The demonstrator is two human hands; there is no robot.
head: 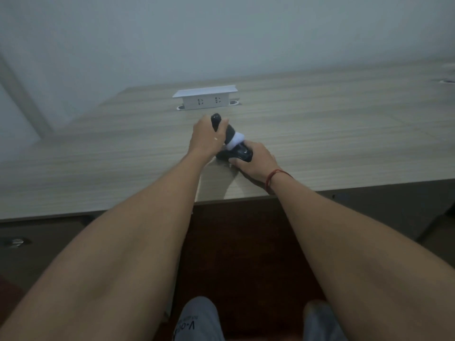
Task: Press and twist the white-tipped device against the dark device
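- On the wooden table, a little behind its near edge, both hands meet around one dark object with a white band in its middle.
- The left hand is curled around the upper, farther part of this object; a rounded black tip comes out above the fingers.
- The right hand grips the lower, nearer black part, and its fingers cover most of it; this end looks to rest on the table top.
- What the object really is I cannot tell: the picture is dim and soft, and the hands hide much of its shape.
- A small mark on the black part near the right hand is too blurred to read.
- A red string goes around the right wrist.
- Behind the hands, well apart from them, a white socket box stands up from the table, with two outlets on its front.
- At the far right edge a small round thing on the table is cut off and not clear.
- Below the table edge, grey trousers with some printed letters are partly out of the picture.
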